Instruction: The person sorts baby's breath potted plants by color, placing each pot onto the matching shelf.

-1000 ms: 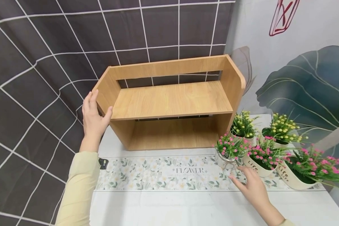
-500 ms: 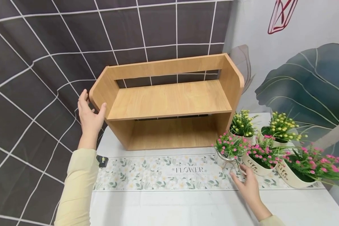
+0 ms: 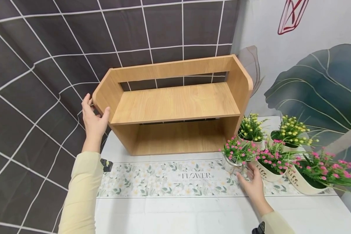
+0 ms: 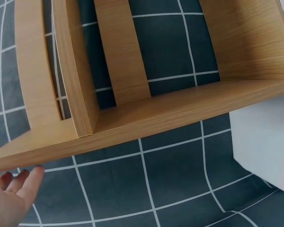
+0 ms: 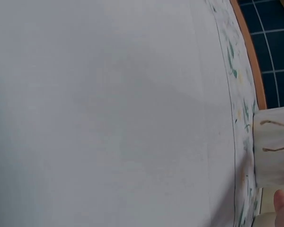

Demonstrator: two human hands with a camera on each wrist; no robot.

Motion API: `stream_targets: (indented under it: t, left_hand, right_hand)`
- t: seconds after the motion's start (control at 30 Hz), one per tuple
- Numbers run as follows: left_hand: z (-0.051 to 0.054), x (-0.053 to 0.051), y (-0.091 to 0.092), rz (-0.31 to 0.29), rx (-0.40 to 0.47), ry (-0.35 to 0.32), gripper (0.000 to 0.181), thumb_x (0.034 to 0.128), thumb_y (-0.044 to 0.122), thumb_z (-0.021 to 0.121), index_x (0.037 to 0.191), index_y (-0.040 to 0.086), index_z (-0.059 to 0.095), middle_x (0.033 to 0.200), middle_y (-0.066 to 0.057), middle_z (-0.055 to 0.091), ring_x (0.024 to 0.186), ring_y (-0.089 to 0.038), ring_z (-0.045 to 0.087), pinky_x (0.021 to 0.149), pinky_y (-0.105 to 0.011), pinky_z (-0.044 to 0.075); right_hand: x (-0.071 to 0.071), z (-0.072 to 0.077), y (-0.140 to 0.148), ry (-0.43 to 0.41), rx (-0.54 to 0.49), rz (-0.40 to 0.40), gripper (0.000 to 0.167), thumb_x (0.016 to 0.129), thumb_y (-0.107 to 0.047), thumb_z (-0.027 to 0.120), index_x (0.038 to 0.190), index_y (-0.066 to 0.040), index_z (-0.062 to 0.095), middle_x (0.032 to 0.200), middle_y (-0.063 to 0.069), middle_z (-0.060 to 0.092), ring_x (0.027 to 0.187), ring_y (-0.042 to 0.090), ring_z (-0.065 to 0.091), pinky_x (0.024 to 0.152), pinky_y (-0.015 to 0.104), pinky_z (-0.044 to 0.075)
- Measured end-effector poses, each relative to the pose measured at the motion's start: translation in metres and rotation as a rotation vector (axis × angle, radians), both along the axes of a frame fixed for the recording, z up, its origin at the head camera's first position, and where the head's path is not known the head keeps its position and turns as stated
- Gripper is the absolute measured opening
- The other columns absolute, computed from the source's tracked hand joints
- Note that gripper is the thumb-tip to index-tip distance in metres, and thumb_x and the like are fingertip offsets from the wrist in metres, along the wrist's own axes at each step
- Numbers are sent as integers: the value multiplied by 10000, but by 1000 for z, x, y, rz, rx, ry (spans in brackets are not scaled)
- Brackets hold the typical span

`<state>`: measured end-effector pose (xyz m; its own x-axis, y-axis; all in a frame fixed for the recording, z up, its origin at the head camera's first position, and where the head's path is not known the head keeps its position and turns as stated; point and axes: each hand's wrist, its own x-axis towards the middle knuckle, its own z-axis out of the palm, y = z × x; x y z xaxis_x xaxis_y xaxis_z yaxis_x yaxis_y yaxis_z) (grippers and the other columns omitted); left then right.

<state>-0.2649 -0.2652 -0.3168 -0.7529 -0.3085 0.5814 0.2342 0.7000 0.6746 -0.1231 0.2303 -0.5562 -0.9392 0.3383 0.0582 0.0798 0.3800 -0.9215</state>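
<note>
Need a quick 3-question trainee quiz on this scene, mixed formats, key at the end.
1. True or false: the left hand is at the left end of the wooden shelf.
2. What colour are the flowers in the pot nearest the right hand? A) yellow B) white C) pink
3. Fill in: the large word on the floral band is ____.

Key: 1 true; 2 C; 3 FLOWER.

Left grip (image 3: 95,122) and right grip (image 3: 253,184) reach out, loosely spread.
</note>
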Motion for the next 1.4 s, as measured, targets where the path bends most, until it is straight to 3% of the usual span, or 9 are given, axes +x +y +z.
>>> stream_targets:
  t: [0.17,0.37,0.53,0.77,0.93,1.07,1.17,1.3,1.4]
  left_hand:
    - [-1,-1,-1,0,-3,-10,712,879,127,626,1470,118,229,1397,-163,426,1199,-277,516,832,-429,464]
    - [-3,-2,-5,-13,-6,-7,682,879,124,624,1461,116,268,1405,-160,437,1154,-285,516,785,-366,452]
    - [-6,1,-13,-11,-40,-5,645,878,106,620,1447,112,317,1360,-163,483,1101,-279,530,713,-190,376]
    - [-6,3,-21,-47,-60,0,646,876,68,599,1448,99,302,1323,-196,506,1070,-315,545,680,-92,359]
    - [-7,5,-28,-110,-24,-8,679,863,13,599,1456,121,285,1350,-170,506,990,-213,558,648,-45,379]
    - [-7,8,-35,-166,9,-16,700,856,-36,590,1463,140,289,1328,-170,518,893,-7,516,638,-38,399]
    - [-6,10,-39,-197,10,-40,735,852,-56,600,1477,160,278,1300,-191,517,839,81,477,626,-39,403]
    - [-4,10,-41,-205,-11,-93,785,858,-36,623,1499,211,245,1309,-192,507,874,53,500,656,-45,418]
    - [-3,8,-41,-198,-13,-118,801,865,-21,623,1506,247,225,1321,-181,500,965,-119,566,691,-59,421]
  right_hand:
    - [-15,-8,-2,53,-15,-31,714,828,-72,708,1396,87,307,1389,279,386,1281,384,386,1053,170,341]
    - [-29,-12,-6,88,-23,-72,732,798,-74,736,1391,43,325,1333,231,410,1214,281,416,1062,411,363]
    - [-38,-14,-8,98,-32,-85,767,749,-16,764,1396,-17,353,1348,147,417,1133,-27,376,951,74,314]
    - [-45,-10,-6,79,-84,-45,864,714,-3,784,1438,-83,319,1439,148,382,1319,260,351,1145,408,254]
    - [-49,-9,-7,35,-169,3,1001,727,-10,786,1499,-275,207,1520,67,304,1378,127,295,1145,239,236]
    - [-52,-9,-8,23,-165,34,1022,743,-37,783,1511,-298,161,1528,60,285,1340,37,305,1068,100,248]
    - [-53,-8,-6,-6,-160,54,1008,752,-69,786,1514,-286,162,1522,74,289,1362,113,307,1100,164,257]
    - [-53,-5,-4,-57,-204,55,1017,743,-87,795,1517,-264,160,1543,101,264,1402,277,270,1165,362,224]
    - [-54,-3,-3,-68,-173,66,996,750,-97,787,1520,-189,162,1542,116,272,1399,223,279,1161,285,218]
